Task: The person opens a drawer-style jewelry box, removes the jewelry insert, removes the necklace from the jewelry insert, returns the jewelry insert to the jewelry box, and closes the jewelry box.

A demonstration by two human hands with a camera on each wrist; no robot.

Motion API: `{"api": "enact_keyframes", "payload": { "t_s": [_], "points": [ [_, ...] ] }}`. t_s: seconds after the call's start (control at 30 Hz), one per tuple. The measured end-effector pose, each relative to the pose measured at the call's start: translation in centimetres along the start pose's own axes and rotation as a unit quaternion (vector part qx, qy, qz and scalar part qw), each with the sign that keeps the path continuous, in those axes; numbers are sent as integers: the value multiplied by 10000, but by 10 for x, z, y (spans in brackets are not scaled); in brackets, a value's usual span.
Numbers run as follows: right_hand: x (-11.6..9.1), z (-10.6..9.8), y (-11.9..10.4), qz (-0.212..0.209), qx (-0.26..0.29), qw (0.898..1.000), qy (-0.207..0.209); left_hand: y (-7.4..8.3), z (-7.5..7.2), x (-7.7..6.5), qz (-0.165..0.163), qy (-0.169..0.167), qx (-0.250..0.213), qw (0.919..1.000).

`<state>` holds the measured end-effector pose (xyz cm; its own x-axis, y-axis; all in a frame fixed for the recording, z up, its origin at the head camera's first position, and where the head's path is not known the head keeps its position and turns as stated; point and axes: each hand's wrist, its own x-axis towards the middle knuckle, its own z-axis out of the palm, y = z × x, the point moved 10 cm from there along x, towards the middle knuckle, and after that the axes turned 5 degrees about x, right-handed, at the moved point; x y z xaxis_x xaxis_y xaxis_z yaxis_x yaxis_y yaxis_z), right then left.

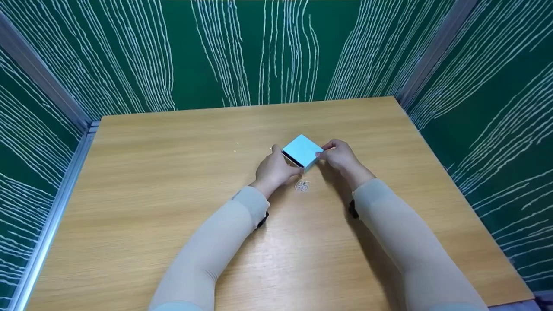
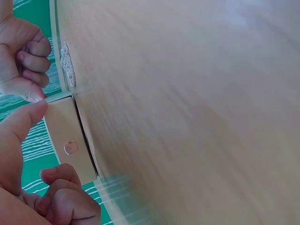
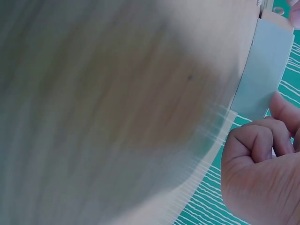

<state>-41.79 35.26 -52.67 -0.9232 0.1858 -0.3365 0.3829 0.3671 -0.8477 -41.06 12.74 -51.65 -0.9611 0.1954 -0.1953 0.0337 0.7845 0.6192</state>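
Observation:
A small light-blue drawer-style box point(image 1: 303, 149) sits on the wooden table between both hands. Its beige end point(image 2: 70, 136) carries a little loop pull point(image 2: 70, 147). My left hand point(image 1: 275, 169) spans that end, thumb at the near corner and fingers at the far one. From the opposite side, my right hand point(image 1: 341, 157) pinches the box by its right corner, with the thumb on the blue side point(image 3: 262, 65) in the right wrist view. Just in front of the box lies a small silvery heap point(image 1: 302, 185), perhaps a chain or beads.
The wooden table point(image 1: 173, 194) stretches out on every side of the hands. A few tiny pale bits point(image 1: 236, 147) lie left of the box. Green panels with white streaks point(image 1: 285, 52) stand behind and at both sides, joined by metal posts point(image 1: 425, 56).

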Motion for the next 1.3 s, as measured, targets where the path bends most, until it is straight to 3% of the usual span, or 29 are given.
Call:
{"api": "enact_keyframes", "payload": {
  "t_s": [0.13, 0.73, 1.3],
  "points": [
    [1, 0, -1, -138, 29, 9999, 20, 0, 0, 1, -9, -3, 58, 10000],
    [0, 1, 0, 39, -43, 10000, -32, 1, 1, 0, -3, -87, -156, 9998],
    [-2, 0, 0, -139, -31, 9999, 21, -1, 0, -4, -26, 23, 158, 9999]
  ]
}}
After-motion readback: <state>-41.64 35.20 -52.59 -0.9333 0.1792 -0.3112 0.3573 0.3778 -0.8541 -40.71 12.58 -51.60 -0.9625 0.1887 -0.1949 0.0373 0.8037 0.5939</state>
